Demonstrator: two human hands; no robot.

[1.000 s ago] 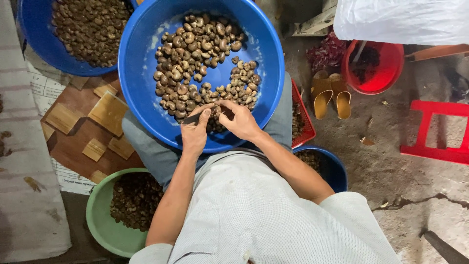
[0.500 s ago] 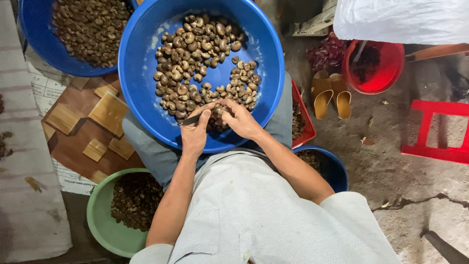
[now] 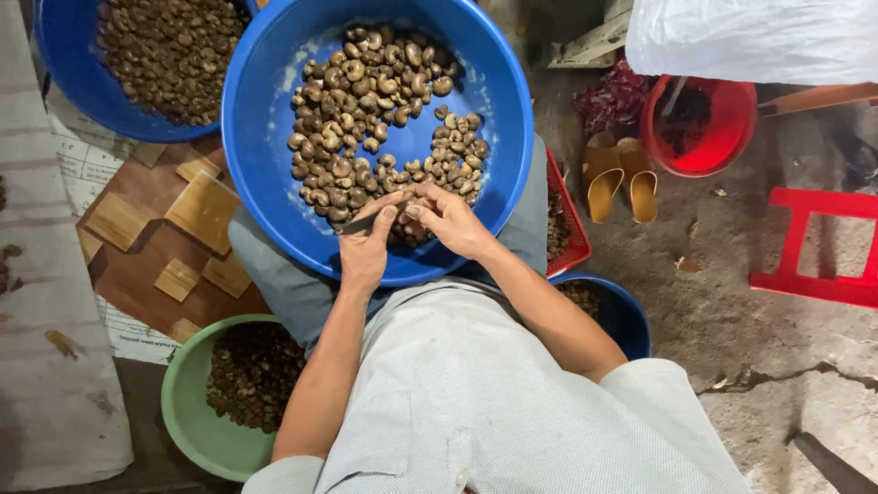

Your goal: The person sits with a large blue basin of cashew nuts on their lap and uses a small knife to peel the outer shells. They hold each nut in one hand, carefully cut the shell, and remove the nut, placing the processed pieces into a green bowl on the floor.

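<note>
A large blue basin rests on my lap, holding a pile of brown cashew nuts. My left hand grips a small dark knife whose blade points left over the nuts. My right hand meets it over the near side of the basin, fingers pinched on a single nut. Both hands touch at the fingertips.
A second blue basin of nuts sits at the upper left. A green bowl of dark shells stands by my left knee, a small blue bowl and a red tray on my right. Yellow sandals, a red bucket, a red stool.
The hands have stayed together over the near side of the basin; only the fingers have shifted slightly around the nut.
</note>
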